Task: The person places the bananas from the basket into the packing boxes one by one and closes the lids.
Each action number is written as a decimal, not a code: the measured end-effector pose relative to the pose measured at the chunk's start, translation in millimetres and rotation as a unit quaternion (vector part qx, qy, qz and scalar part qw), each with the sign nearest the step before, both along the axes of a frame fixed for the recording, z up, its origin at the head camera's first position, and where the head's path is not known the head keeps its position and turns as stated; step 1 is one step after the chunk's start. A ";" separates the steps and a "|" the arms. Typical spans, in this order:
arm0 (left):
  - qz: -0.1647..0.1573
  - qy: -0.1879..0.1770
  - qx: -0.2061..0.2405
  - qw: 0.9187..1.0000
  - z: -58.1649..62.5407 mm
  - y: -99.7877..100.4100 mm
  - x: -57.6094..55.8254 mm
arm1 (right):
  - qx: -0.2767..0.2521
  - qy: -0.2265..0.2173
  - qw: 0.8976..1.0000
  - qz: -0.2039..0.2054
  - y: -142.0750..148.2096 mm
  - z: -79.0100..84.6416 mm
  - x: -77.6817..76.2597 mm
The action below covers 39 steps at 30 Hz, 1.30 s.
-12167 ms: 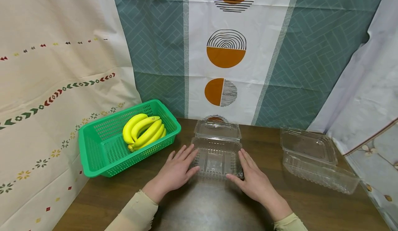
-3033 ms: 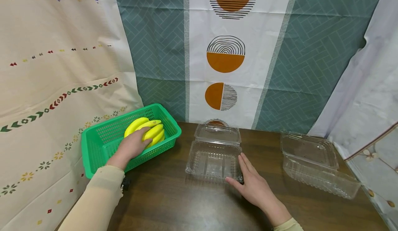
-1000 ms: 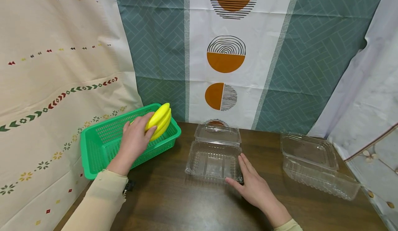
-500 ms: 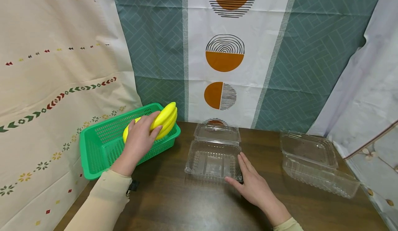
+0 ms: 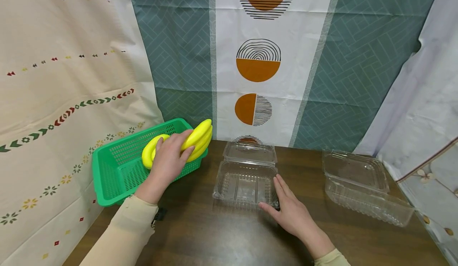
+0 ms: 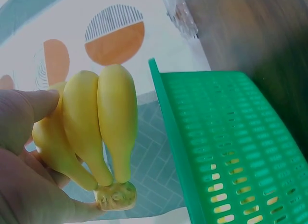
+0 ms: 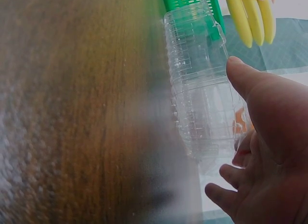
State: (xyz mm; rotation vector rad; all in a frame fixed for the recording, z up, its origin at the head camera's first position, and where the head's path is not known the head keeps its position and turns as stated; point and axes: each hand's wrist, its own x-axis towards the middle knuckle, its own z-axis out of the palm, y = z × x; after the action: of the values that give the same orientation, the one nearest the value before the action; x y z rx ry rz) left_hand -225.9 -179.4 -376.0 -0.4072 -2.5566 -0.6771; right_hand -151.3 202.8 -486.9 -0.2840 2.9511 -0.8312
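Note:
In the head view my left hand [image 5: 169,158] grips a bunch of yellow bananas [image 5: 200,138], held up over the right end of the green basket [image 5: 107,178]. Seen from the left wrist, the thumb [image 6: 45,101] lies across the bananas [image 6: 118,103], and their joined stem end points down. More bananas [image 5: 149,152] show in the basket, left of that hand. My right hand [image 5: 293,210], fingers extended, lies along the right side of a clear plastic clamshell container [image 5: 247,182], which stands with its lid folded back. Its thumb is at the container's front right corner.
A second clear clamshell container [image 5: 368,202], lid up, stands at the right of the brown wooden table [image 5: 229,242]. Patterned cloths [image 5: 179,59] hang behind and on both sides. A small black device [image 5: 159,214] shows at the left wrist.
My left hand went into the basket, took hold of the banana bunch, lifted it and carried it rightward. Earlier both hands were at the container; the right hand has stayed beside it.

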 end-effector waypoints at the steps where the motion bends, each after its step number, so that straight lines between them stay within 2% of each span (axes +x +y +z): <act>1: -0.002 0.002 0.001 1.000 -0.2 1.3 0.3 | 0.000 0.000 1.000 0.000 0.1 0.1 -0.1; 19: -0.041 0.027 -0.009 0.999 -7.3 27.3 4.2 | -0.004 -0.004 1.000 -0.002 0.5 -1.2 1.4; 39: -0.057 0.029 -0.022 0.998 -11.8 46.5 6.6 | -0.001 0.002 1.000 -0.001 0.4 -2.3 0.0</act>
State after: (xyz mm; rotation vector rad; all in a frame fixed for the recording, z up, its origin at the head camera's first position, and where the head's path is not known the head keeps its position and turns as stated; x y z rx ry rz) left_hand -219.2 -132.8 -387.8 -0.5829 -2.5129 -0.6399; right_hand -151.4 203.1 -489.2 -0.2829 2.9558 -0.8354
